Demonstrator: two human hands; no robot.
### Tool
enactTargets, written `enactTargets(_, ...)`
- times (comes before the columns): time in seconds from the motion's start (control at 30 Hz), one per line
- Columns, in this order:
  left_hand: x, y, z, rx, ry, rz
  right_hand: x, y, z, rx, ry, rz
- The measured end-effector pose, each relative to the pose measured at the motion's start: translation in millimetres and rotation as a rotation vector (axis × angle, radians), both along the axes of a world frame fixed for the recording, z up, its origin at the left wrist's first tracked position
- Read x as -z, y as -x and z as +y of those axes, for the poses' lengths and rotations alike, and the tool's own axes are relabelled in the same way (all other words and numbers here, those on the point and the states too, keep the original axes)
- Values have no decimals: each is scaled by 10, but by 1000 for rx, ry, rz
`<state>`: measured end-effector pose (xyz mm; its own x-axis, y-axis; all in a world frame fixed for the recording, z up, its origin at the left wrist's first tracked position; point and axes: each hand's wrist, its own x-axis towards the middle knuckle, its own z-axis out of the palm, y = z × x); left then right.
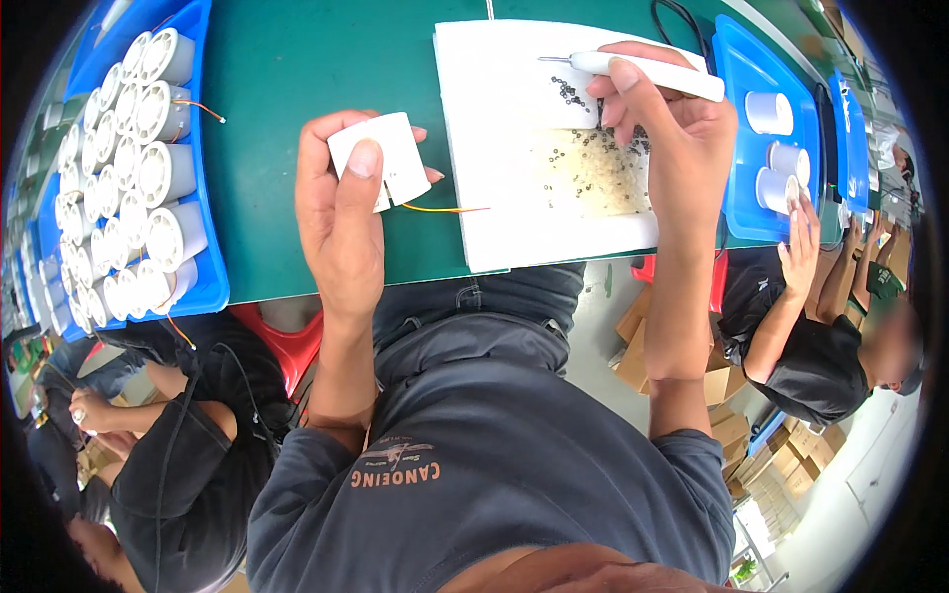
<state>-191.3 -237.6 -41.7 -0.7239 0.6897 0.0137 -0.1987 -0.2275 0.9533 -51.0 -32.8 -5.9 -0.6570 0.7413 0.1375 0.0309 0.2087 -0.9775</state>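
Observation:
My left hand is closed around a white round plastic housing, thumb pressed on its side. A thin red and yellow wire trails from the housing toward the white sheet. In my right hand is a white pen-shaped screwdriver, its slim metal bit pointing left. Below that bit, a small cluster of tiny black ring-like parts lies on the white sheet. More tiny dark parts are scattered over a yellowish stained patch, partly hidden by my right hand.
At the left, a blue tray holds many white cylindrical housings with wires. A blue tray at the right carries three white cylinders; another person's hand touches one. A black cable curves across the green table.

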Motion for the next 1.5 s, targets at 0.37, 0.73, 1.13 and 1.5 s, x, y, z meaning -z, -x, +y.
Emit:
enactTargets(0.37,1,-2,3,-10,11,22,-7,-103,-22,47,-15,-4)
enactTargets(0.73,-7,-1,12,-12,-41,-11,-15,-79,-53,67,-32,-12)
enactTargets(1.13,-68,-7,33,-103,-13,-34,-15,-81,-36,-19,39,-41)
enactTargets(1.5,-205,138,483,-212,-421,-431,-185,-195,-209,-126,240,209)
